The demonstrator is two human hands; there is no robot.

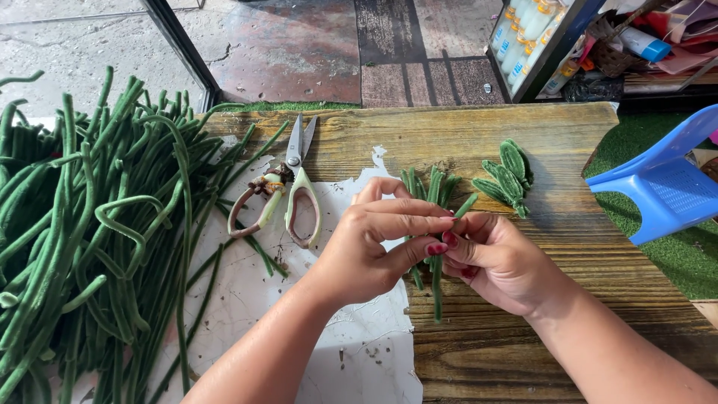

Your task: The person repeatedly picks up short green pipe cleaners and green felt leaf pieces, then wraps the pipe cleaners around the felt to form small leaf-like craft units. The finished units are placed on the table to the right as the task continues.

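Note:
My left hand (pixel 372 243) and my right hand (pixel 502 262) meet over the wooden table (pixel 523 142), both pinching one short fuzzy green stem piece (pixel 437 288) that hangs down between the fingertips. Just beyond my fingers lies a small bundle of cut green stem pieces (pixel 430 187). To its right rests a cluster of folded green leaf shapes (pixel 507 178). A pair of scissors (pixel 293 187) with pale handles lies open-handled to the left of my left hand, on a white sheet (pixel 247 292).
A large heap of long fuzzy green stems (pixel 82 232) covers the left side of the table. A blue plastic chair (pixel 662 183) stands at the right on green matting. A shelf of bottles (pixel 527 34) sits beyond the far edge.

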